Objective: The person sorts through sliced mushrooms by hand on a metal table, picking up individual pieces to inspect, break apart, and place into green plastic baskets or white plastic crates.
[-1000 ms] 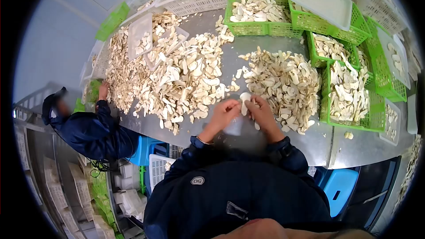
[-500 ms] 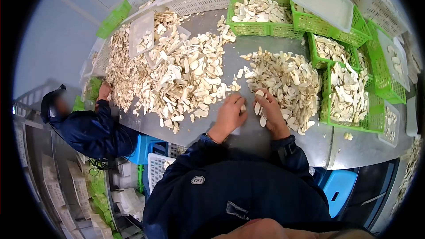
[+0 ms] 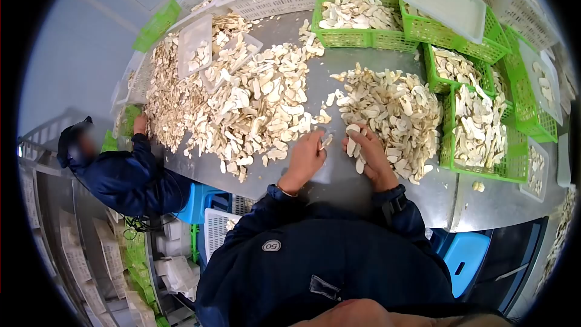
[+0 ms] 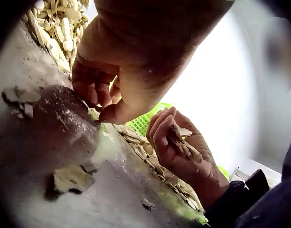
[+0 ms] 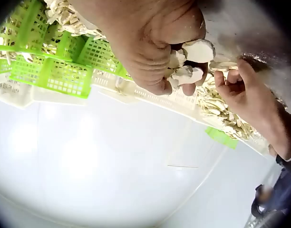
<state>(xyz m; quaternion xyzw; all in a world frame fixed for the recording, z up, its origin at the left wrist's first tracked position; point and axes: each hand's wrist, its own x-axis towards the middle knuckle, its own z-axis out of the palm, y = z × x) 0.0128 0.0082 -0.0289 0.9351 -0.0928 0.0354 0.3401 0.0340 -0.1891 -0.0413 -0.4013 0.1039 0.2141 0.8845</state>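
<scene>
My left hand (image 3: 305,158) pinches a pale mushroom slice (image 3: 327,141) between thumb and fingers, low over the metal table (image 3: 330,188). Beside it, my right hand (image 3: 373,157) grips several mushroom slices, their cut ends (image 5: 198,51) poking out past the curled fingers in the right wrist view. A heap of slices (image 3: 393,109) lies just beyond the right hand. To the left spreads a larger heap (image 3: 260,97). The left wrist view shows a loose pale fragment (image 4: 73,179) on the tabletop beneath the left hand.
Green baskets (image 3: 484,166) of slices stand at the right, with another green basket (image 3: 363,37) at the back. White crates (image 3: 284,1) line the far edge. Another person (image 3: 124,175) works at the left end. A blue stool (image 3: 466,260) stands below the front edge.
One second ago both hands met around one slice; they then parted, with slices in the right. Since then the left hand has turned, bringing its pinched slice into view; the right has barely moved.
</scene>
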